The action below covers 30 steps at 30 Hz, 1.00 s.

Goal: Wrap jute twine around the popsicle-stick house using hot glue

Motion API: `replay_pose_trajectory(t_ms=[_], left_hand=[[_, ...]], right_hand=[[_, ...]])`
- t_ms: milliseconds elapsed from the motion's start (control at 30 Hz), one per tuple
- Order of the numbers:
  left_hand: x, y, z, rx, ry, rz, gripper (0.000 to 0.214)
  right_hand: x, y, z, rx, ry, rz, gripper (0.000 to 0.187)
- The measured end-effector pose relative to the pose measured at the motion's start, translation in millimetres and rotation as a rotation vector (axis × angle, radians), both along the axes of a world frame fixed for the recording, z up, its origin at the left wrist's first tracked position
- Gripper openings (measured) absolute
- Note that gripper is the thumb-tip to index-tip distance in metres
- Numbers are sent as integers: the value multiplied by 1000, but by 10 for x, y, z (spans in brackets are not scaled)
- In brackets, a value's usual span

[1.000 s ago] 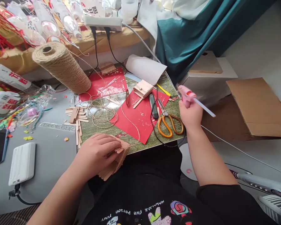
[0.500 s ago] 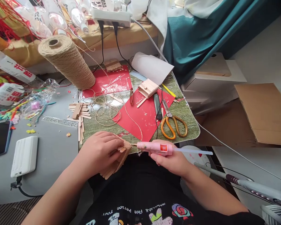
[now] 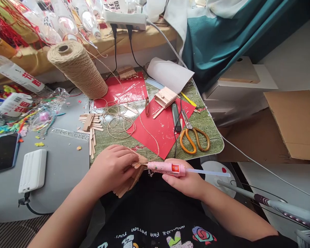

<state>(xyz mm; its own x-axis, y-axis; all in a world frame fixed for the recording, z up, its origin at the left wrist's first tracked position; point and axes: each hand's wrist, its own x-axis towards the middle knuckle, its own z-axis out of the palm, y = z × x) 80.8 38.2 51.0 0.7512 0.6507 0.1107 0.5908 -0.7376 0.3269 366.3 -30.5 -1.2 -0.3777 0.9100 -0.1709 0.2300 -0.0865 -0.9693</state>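
Observation:
My left hand [image 3: 116, 165] is closed around a craft made of wooden popsicle sticks [image 3: 124, 188], with twine along its edge; my fingers hide part of it. My right hand [image 3: 184, 181] grips a pink hot glue gun [image 3: 165, 168], and a clear glue stick [image 3: 209, 172] sticks out of its back end. The gun's nozzle points left and reaches the craft's top edge beside my left fingertips. From there a strand of twine [image 3: 155, 137] runs over the red paper to a loose coil [image 3: 119, 120] and the big twine spool [image 3: 77, 69].
Orange-handled scissors [image 3: 195, 139], a utility knife [image 3: 176, 117] and a small stick-built box [image 3: 165, 96] lie on red paper [image 3: 155, 127]. Loose popsicle sticks [image 3: 91, 124] sit left. A power strip [image 3: 125, 20] stands behind; a white power bank [image 3: 33, 170] and phone [image 3: 5, 151] lie far left.
The glue gun has shifted slightly left and down, its nozzle now closer in at the craft's edge. My left hand keeps its hold. The whole view has moved a little.

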Motion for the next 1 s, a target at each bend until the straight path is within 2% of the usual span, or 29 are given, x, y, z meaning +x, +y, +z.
replay_pose_trajectory(t_ms=[133,400,1000], left_hand=[[-8,0,-6,1,0,0,13],[0,1,-8,11,3,-15,11],[32,-22,28,27,24,-29,8]], right_hand=[[-13,1,34,-48,40,12,10],[-25,14,41,-35,47,17,8],[-14,52,0,-85,38,50,19]])
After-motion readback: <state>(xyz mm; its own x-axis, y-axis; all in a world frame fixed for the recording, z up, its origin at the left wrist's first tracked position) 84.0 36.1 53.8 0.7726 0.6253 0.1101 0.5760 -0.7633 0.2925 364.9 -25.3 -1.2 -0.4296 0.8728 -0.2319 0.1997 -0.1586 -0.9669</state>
